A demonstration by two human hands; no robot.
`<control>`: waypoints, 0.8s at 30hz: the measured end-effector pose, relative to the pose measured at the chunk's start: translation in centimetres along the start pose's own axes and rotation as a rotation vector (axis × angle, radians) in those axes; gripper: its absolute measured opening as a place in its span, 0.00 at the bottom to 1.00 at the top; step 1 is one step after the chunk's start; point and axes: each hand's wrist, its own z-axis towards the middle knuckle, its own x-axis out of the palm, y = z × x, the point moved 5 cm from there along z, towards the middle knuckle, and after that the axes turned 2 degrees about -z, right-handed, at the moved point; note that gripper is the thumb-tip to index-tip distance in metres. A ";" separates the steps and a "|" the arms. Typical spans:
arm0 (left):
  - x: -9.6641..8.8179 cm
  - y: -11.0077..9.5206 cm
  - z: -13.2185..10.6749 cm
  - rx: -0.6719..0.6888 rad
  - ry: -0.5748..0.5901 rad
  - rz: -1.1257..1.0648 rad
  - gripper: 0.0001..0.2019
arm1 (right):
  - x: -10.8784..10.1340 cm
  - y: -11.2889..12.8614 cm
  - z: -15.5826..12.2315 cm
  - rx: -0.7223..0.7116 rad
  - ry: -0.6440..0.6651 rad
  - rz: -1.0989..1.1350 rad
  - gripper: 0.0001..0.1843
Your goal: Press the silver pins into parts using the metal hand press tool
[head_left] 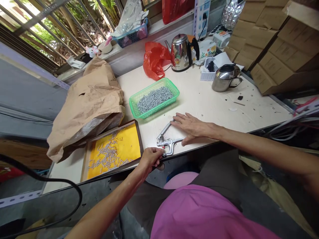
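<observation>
A metal plier-like hand press point(166, 138) lies at the front edge of the white table point(211, 103). My right hand point(190, 127) rests flat over its two handles, fingers stretched out. My left hand point(151, 157) is closed in a pinch at the tool's jaw, at the table edge; what it pinches is too small to make out. Left of it lies a wooden tray point(113, 149) with a yellow liner and several small metal pieces. Behind the tool stands a green basket point(154, 97) full of small metal parts.
A crumpled brown paper sack point(89, 99) lies at the left. Farther back are a red plastic bag point(156, 59), a steel kettle point(180, 52) and a second kettle point(225, 77). Cardboard boxes point(271, 43) stack at the right. A black cable point(50, 181) loops at lower left.
</observation>
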 end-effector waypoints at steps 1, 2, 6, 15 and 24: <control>0.0 0.0 0.0 0.005 0.002 -0.009 0.14 | -0.1 -0.1 0.1 -0.008 0.008 0.009 0.62; 0.0 0.0 0.0 0.007 0.004 -0.016 0.14 | -0.2 -0.1 0.2 -0.015 0.013 0.019 0.63; 0.0 0.0 0.0 -0.004 0.002 -0.018 0.14 | -0.6 -0.2 0.3 -0.022 0.025 0.031 0.62; 0.0 0.4 0.3 -0.007 0.007 0.006 0.18 | -2.2 1.0 0.7 -0.007 0.014 -0.108 0.43; -0.8 -0.6 -0.9 0.204 -0.118 0.379 0.18 | -2.3 2.2 -0.2 0.052 -0.005 -0.106 0.20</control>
